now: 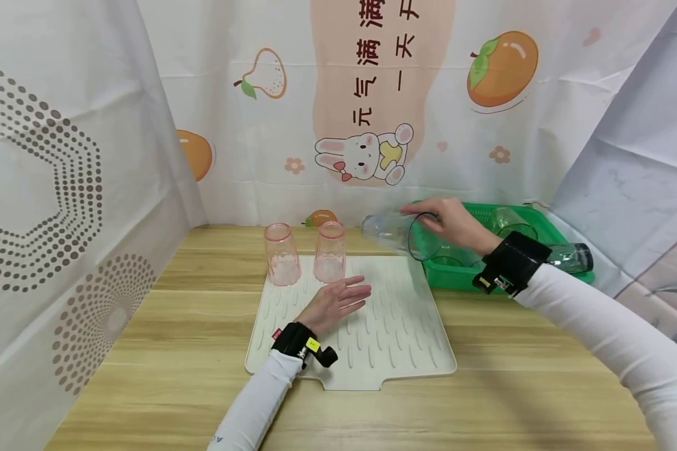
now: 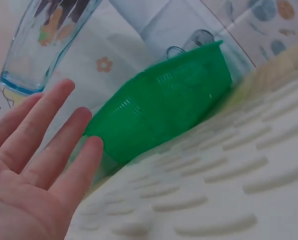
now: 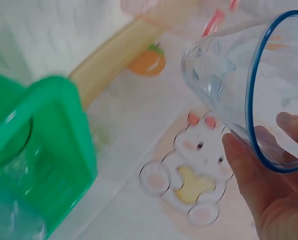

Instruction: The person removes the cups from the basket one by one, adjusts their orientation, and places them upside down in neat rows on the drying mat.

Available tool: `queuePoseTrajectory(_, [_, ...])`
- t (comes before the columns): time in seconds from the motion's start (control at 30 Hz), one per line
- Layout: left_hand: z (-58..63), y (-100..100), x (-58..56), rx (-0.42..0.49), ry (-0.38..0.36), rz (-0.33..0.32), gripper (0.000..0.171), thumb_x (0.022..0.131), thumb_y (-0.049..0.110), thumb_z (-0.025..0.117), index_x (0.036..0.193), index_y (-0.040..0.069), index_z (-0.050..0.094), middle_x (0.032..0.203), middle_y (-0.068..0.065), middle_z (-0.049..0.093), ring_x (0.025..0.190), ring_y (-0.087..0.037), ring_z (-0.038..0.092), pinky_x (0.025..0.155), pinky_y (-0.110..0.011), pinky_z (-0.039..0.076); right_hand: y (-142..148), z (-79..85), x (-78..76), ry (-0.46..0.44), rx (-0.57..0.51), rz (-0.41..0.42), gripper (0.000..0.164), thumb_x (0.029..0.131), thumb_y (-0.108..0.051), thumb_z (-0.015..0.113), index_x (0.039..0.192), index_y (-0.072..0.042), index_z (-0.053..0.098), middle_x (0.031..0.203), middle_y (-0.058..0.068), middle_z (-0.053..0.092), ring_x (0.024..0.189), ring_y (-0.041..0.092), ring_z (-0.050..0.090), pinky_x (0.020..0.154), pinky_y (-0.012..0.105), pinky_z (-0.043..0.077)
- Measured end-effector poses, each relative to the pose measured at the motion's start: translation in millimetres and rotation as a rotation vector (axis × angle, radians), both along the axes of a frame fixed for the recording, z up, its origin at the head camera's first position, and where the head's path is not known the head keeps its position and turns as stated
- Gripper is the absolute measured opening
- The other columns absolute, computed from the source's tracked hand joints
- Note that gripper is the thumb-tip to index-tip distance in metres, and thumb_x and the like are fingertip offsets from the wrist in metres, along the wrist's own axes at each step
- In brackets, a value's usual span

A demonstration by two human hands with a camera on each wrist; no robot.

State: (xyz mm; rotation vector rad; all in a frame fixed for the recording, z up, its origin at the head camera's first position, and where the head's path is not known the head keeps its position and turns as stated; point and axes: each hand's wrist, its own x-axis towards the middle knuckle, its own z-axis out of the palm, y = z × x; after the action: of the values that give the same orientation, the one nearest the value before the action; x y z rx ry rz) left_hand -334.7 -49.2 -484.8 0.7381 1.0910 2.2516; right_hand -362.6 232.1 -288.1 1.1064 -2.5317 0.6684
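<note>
My right hand (image 1: pixel 456 224) pinches a clear glass with a blue rim (image 1: pixel 392 232) by its rim, thumb inside and fingers outside. The glass is tilted on its side in the air, its base toward the left, over the far right corner of the white drying mat (image 1: pixel 372 351). In the right wrist view the blue rim of this glass (image 3: pixel 250 95) shows close up. My left hand (image 1: pixel 334 304) is held over the mat, fingers extended, holding nothing. Just beyond it, two pink glasses (image 1: pixel 283 255) (image 1: pixel 330 252) stand on the mat's far left part.
A green plastic basket (image 1: pixel 541 220) stands right of the mat at the back. Inside are several glasses, among them a dark-rimmed one (image 1: pixel 570 257) leaning over the right edge. A printed curtain (image 1: pixel 259 144) hangs behind the wooden table (image 1: pixel 192 351).
</note>
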Motion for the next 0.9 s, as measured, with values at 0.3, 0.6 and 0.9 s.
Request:
queuePoseTrajectory(0.3, [-1.6, 8, -2.3, 0.18, -0.026, -0.006, 0.082, 0.098, 0.041, 0.054, 0.149, -0.01, 0.016, 0.138, -0.017, 0.05, 0.133, -0.032, 0.04, 0.113, -0.044, 0.024, -34, -8.4, 15.7, -0.027, -0.045, 0.116, 0.036, 0.091, 0.012, 0.055, 0.121, -0.003, 0.067, 0.111, 0.01, 0.069, 0.094, 0.018, 0.063, 0.073, 0.032, 0.051])
queuePoseTrajectory(0.6, [5.6, 12, 0.4, 0.301, -0.223, 0.092, 0.115, 0.076, 0.049, 0.078, 0.15, -0.004, 0.008, 0.129, -0.015, 0.053, 0.121, -0.027, 0.053, 0.111, -0.043, 0.028, -52, -28.5, 16.4, -0.019, -0.08, 0.189, 0.041, 0.086, 0.017, 0.056, 0.119, -0.003, 0.069, 0.114, 0.011, 0.068, 0.1, 0.022, 0.063, 0.075, 0.034, 0.052])
queuePoseTrajectory(0.9, [16.7, 10, 2.2, 0.312, -0.25, 0.137, 0.133, 0.061, 0.056, 0.084, 0.155, 0.009, 0.002, 0.157, -0.022, 0.009, 0.124, -0.018, 0.047, 0.111, -0.035, 0.029, -67, -47.1, 19.2, -0.012, -0.078, 0.261, 0.038, 0.087, 0.014, 0.06, 0.122, -0.001, 0.067, 0.121, 0.014, 0.064, 0.111, 0.025, 0.06, 0.083, 0.036, 0.053])
